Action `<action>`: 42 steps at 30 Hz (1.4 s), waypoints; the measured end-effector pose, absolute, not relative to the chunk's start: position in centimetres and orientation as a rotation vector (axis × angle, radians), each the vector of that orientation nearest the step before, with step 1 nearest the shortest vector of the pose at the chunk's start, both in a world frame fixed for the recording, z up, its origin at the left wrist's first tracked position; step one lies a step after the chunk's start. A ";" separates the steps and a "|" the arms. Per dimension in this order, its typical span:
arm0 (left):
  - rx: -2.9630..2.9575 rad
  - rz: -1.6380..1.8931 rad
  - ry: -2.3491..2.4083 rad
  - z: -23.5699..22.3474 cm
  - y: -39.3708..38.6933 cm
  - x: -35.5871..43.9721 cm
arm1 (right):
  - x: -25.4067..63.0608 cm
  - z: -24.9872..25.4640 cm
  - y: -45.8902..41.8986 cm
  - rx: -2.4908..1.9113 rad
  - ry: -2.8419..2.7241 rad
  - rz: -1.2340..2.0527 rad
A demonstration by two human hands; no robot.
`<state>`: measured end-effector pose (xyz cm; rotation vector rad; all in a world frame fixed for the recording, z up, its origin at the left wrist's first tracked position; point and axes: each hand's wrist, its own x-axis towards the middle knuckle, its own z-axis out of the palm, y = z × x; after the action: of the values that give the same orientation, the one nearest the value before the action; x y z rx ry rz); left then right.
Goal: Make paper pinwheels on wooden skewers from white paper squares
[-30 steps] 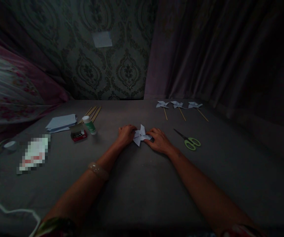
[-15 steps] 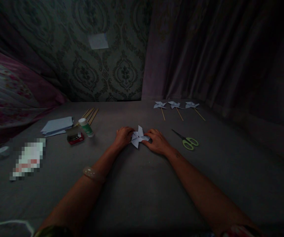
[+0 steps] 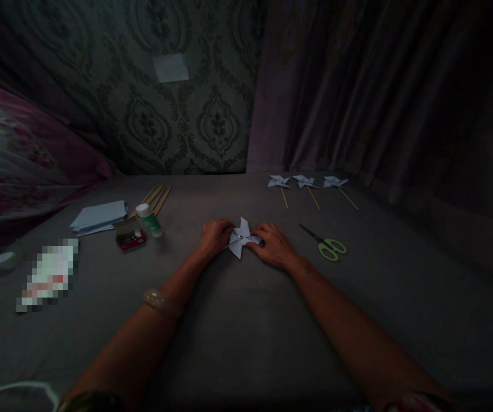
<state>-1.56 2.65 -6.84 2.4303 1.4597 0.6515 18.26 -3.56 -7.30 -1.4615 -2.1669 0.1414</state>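
Observation:
A white paper pinwheel (image 3: 238, 246) with a shiny pin at its centre is between my two hands, low over the grey cloth. My left hand (image 3: 215, 236) is closed at its left side, where a short bit of stick shows by the fingers; most of that stick is hidden. From the right, my right hand (image 3: 273, 245) pinches a paper blade between thumb and fingers. Green-handled scissors (image 3: 326, 245) lie to the right of that hand.
Three pinwheels on sticks (image 3: 306, 182) lie at the back right. On the left are a glue stick (image 3: 149, 220), a red box of pins (image 3: 131, 238), wooden sticks (image 3: 162, 201), folded white paper (image 3: 99, 216), a white cap (image 3: 3, 261), a blurred packet (image 3: 51, 274) and a white cord (image 3: 15, 385).
The view has shifted very slightly. Both hands keep their places on the pinwheel, and nothing else has visibly moved.

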 end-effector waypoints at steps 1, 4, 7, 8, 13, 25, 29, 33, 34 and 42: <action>2.428 0.643 1.463 -6.8 2.6 -1.6 | 18.2 -7.3 -3.6 -1.464 -2.167 0.137; 2.413 0.624 1.463 -6.6 2.5 -1.6 | 18.2 -7.3 -3.5 -1.468 -2.172 0.123; 2.407 0.619 1.444 -6.3 2.3 -1.5 | 18.1 -7.3 -3.6 -1.477 -2.173 0.123; 2.405 0.617 1.448 -6.2 2.2 -1.5 | 18.1 -7.3 -3.6 -1.480 -2.171 0.121; 2.363 0.638 1.477 -6.1 2.2 -1.3 | 18.1 -7.2 -3.6 -1.478 -2.170 0.112; 2.181 0.755 1.381 -6.8 2.6 -1.6 | 18.1 -7.3 -3.6 -1.479 -2.171 0.130; 2.161 0.789 1.324 -7.2 2.8 -1.7 | 18.2 -7.3 -3.7 -1.474 -2.176 0.124; 2.130 0.779 1.294 -7.5 3.1 -1.7 | 18.1 -7.2 -3.7 -1.466 -2.171 0.129; 2.113 0.779 1.292 -7.6 3.1 -1.7 | 18.1 -7.2 -3.7 -1.468 -2.171 0.130; 2.113 0.765 1.253 -7.3 3.0 -1.9 | 18.1 -7.3 -3.7 -1.482 -2.174 0.107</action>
<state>-1.88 2.95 -7.29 2.1126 1.2525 0.7648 18.07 -3.67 -7.28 -1.4823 -2.1745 0.1075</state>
